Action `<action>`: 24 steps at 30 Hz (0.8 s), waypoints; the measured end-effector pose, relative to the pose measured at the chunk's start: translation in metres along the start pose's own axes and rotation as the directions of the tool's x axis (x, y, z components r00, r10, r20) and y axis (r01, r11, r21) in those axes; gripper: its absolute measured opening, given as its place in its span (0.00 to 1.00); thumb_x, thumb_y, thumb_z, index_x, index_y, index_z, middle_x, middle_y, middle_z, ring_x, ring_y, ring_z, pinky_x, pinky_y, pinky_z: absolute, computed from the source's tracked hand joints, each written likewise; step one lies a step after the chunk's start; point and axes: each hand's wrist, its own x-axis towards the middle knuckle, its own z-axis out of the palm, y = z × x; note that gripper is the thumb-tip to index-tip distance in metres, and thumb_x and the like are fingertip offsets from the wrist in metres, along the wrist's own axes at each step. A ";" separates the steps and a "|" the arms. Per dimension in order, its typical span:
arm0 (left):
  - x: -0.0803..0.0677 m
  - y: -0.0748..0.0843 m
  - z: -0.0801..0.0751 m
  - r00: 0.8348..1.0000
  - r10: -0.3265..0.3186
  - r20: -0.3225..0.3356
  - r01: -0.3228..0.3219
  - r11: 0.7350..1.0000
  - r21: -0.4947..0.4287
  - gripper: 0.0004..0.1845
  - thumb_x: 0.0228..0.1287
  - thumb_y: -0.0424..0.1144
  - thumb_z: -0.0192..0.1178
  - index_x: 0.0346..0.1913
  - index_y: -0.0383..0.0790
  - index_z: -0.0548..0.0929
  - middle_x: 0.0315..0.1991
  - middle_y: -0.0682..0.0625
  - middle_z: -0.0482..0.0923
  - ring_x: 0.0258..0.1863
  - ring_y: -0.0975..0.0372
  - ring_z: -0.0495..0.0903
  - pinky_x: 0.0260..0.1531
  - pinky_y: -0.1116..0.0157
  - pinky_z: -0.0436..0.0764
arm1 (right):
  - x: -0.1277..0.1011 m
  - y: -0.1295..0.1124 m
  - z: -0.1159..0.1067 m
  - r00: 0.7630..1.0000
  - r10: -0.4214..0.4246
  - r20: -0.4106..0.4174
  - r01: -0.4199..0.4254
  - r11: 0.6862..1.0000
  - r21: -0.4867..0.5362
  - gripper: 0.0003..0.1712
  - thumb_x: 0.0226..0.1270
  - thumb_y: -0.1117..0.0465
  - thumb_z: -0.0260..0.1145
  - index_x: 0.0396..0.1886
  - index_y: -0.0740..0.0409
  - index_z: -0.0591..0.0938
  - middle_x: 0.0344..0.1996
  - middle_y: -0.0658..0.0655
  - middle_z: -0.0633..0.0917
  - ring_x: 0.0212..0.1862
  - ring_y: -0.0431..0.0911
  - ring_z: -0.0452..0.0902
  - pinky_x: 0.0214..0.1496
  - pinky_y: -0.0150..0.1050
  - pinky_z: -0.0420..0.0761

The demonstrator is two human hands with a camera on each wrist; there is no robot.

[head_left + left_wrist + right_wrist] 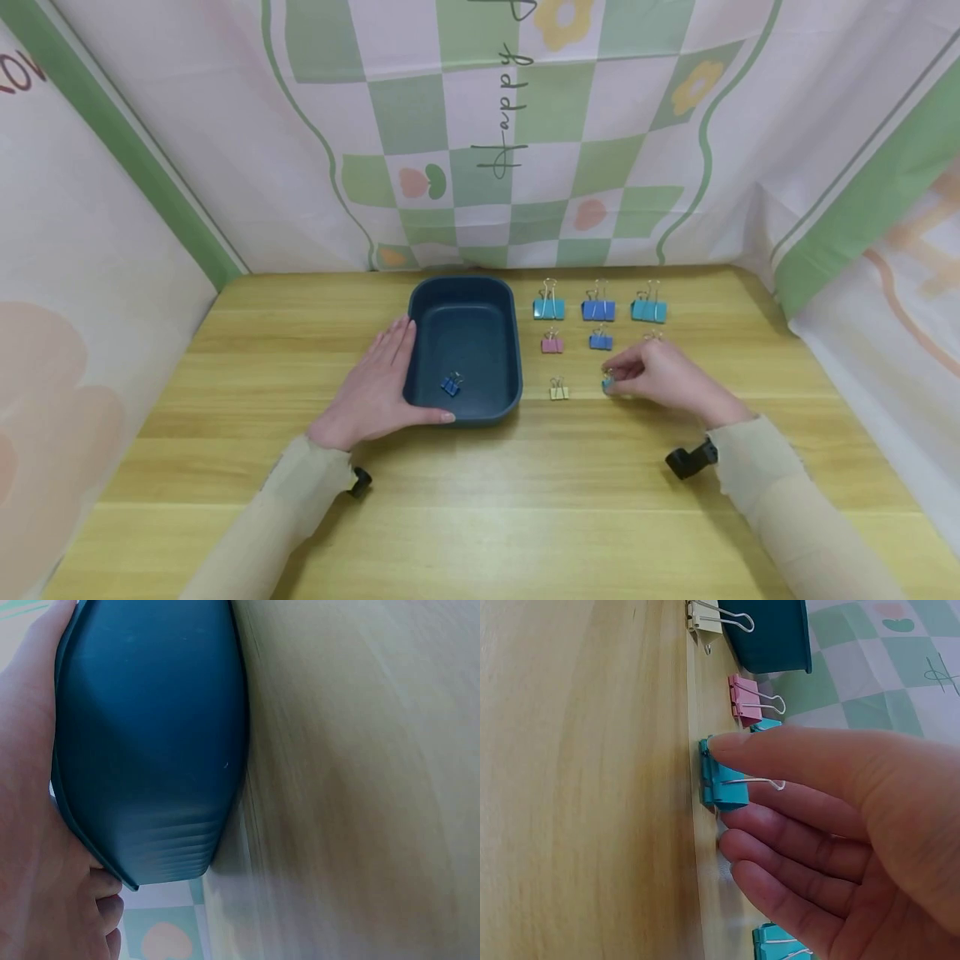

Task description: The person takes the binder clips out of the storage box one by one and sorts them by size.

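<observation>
While the right hand (660, 377) reaches over the small teal clip (721, 782), its fingertips (724, 746) touch the clip from above and the other fingers curl loosely just beside it; whether they already pinch it, I cannot tell. This clip sits on the counter (525, 492) directly under the fingertips, and there is bare wood on the near side of the hand, toward the person. The clip has a teal folded body and thin silver wire handles, lying flat.

Just to the left of the right hand stands a small yellow clip (558, 389). Beyond the hand, away from the person, are a pink clip (552, 342) and a blue clip (600, 339), and behind them a row of three larger clips (597, 307), teal, blue and teal. They stand apart from each other in lines.

Between the two hands is the dark blue tray (465, 287), a rounded rectangular bin. Inside it, near its front wall, lies one small blue clip (451, 384). The left hand (375, 387) rests open against the tray's left wall, fingers straight along the side and the thumb along the front edge. Wide bare counter lies left of this hand.
</observation>
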 end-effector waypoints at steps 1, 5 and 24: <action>0.000 0.000 0.000 1.000 0.001 0.000 -0.001 1.000 -0.001 0.78 0.42 0.90 0.49 0.82 0.34 0.39 0.82 0.42 0.34 0.80 0.57 0.33 0.77 0.57 0.41 | 0.000 0.000 0.000 1.000 0.001 -0.003 -0.001 1.000 -0.003 0.22 0.57 0.59 0.81 0.49 0.65 0.88 0.36 0.51 0.89 0.38 0.44 0.84 0.41 0.38 0.85; -0.001 0.001 -0.001 1.000 0.002 0.004 -0.002 1.000 -0.002 0.78 0.42 0.90 0.50 0.82 0.35 0.38 0.82 0.42 0.34 0.80 0.57 0.33 0.77 0.57 0.41 | 0.000 -0.002 -0.002 1.000 -0.007 -0.030 0.007 1.000 -0.017 0.24 0.57 0.60 0.81 0.51 0.66 0.87 0.35 0.50 0.88 0.38 0.44 0.83 0.40 0.37 0.85; -0.001 0.000 -0.001 1.000 -0.002 0.009 0.002 1.000 0.002 0.78 0.42 0.90 0.49 0.81 0.35 0.37 0.82 0.42 0.33 0.80 0.57 0.32 0.77 0.57 0.40 | 0.021 -0.083 -0.027 0.969 -0.206 -0.139 0.184 0.970 -0.157 0.29 0.63 0.43 0.76 0.56 0.58 0.87 0.53 0.60 0.87 0.14 0.43 0.69 0.38 0.46 0.82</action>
